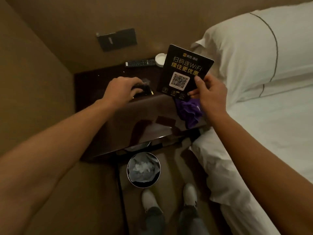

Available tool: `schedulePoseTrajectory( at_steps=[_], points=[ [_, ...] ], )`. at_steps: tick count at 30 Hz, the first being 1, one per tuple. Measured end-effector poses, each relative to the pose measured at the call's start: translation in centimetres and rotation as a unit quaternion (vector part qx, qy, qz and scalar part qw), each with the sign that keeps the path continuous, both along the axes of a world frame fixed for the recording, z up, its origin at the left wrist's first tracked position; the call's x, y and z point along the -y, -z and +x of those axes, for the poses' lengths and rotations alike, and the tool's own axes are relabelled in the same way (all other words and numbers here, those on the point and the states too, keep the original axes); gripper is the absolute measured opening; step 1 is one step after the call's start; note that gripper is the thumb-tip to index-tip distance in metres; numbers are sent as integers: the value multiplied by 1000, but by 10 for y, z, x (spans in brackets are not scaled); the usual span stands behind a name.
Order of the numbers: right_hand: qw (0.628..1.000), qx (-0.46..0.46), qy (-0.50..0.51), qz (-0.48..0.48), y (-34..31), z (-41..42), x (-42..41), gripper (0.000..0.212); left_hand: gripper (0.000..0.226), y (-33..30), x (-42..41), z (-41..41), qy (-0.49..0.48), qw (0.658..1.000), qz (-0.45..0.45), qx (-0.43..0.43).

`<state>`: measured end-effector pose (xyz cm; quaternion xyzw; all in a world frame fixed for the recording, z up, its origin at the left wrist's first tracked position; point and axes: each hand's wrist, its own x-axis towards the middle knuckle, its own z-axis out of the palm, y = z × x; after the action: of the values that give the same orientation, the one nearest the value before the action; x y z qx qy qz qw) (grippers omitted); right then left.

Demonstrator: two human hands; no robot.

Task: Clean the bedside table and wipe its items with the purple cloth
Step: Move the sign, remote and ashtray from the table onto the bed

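The cloth (190,112) lies bunched on the worktop (135,119) at its right edge, just below the right hand (210,92), at about 7 o'clock from it. That hand's fingers pinch the lower right corner of a black QR card (184,70), held upright with its long axis running toward 12. The left hand (123,88), well apart at 9 o'clock from the cloth, curls round a small dark thing I cannot identify, so the right hand is nearer the cloth.

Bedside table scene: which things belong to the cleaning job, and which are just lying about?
Job: table, purple cloth, WiFi card in right hand, dark item under left hand, remote, ashtray.
Lying about: bin, pillow, wall panel.
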<state>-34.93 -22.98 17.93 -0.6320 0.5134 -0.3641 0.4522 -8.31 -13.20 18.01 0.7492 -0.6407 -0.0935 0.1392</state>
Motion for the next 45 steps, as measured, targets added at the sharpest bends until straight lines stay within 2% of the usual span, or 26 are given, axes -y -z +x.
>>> schedulePoseTrajectory(
  at_steps=[5, 10, 13, 19, 25, 34, 45],
  points=[
    [996, -19, 85, 15, 27, -111, -9, 24, 30, 23, 26, -91, 104, 994, 22, 19],
    [986, -25, 162, 36, 49, -234, -38, 8, 29, 35, 53, -208, 203, 978, 29, 39],
    [978, -22, 201, 48, 60, -306, -62, 9, 26, 44, 62, -280, 259, 965, 33, 40],
    [957, -25, 280, 68, 77, -444, -112, 6, 26, 63, 70, -422, 316, 947, 52, 15],
    [930, -41, 355, 80, 99, -555, -177, 4, 23, 88, 58, -546, 405, 912, 59, 19],
    [893, -47, 434, 109, 125, -637, -268, 9, 28, 116, 10, -666, 509, 854, 110, -6],
    [865, -56, 473, 159, 153, -659, -362, 5, 29, 160, -28, -729, 579, 794, 181, 48]
  ],
)
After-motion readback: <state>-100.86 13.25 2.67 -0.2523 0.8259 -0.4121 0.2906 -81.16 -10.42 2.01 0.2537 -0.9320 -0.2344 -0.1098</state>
